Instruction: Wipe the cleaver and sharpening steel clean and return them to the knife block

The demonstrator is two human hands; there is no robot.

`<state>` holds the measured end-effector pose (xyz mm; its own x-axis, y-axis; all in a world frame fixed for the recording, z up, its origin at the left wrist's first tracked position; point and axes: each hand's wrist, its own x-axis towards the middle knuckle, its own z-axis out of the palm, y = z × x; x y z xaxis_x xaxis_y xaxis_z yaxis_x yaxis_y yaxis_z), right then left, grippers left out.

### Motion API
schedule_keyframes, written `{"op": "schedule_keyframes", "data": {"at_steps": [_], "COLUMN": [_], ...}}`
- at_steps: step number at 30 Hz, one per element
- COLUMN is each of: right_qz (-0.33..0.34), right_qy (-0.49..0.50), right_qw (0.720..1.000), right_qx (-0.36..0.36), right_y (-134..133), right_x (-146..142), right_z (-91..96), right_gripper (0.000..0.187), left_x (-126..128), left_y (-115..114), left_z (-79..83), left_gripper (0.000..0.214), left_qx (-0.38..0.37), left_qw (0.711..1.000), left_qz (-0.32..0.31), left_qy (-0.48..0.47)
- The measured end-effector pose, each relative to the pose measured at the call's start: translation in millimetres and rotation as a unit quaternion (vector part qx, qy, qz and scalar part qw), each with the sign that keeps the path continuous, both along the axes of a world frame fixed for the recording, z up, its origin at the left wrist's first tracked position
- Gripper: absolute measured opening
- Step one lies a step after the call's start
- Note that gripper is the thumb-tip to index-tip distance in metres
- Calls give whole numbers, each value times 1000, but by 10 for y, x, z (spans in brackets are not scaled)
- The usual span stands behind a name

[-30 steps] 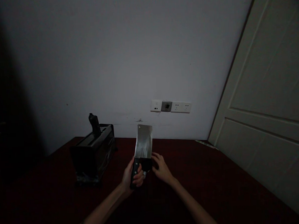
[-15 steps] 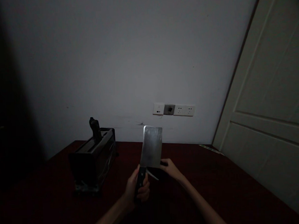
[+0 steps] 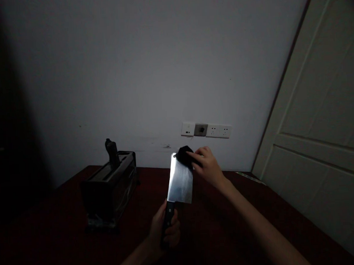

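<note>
My left hand [image 3: 166, 228] is closed round the black handle of a cleaver [image 3: 181, 185], whose broad steel blade points up and away from me. A black cloth [image 3: 184, 155] lies against the top end of the blade, on the side facing me. My right hand [image 3: 207, 164] pinches that cloth, with the fingers over its right side. The dim light hides the cloth's exact folds.
To the left, a dark knife block [image 3: 109, 190] with one black handle [image 3: 112, 153] sticking up stands on the dark red table [image 3: 227, 216]. Behind are a white wall with sockets [image 3: 218, 131] and, at right, a pale panelled door [image 3: 321, 142].
My right hand has moved up from behind the blade's lower right corner to its top front, bringing the black cloth into view. The cleaver has dropped slightly in my left hand.
</note>
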<state>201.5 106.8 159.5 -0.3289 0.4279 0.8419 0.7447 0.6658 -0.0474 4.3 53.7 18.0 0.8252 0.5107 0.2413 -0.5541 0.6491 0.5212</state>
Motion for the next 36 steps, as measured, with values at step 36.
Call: {"op": "schedule_keyframes", "data": {"at_steps": [36], "right_qz": [137], "right_qy": [-90], "right_qw": [983], "right_qx": [-85], "right_y": [-29], "right_x": [-117], "right_z": [-85], "right_gripper": [33], "left_x": [32], "left_y": [-90], "left_z": [-10], "left_gripper": [51], "left_qx": [17], "left_qw": [999], "left_qz": [-31], "left_qy": [34]}}
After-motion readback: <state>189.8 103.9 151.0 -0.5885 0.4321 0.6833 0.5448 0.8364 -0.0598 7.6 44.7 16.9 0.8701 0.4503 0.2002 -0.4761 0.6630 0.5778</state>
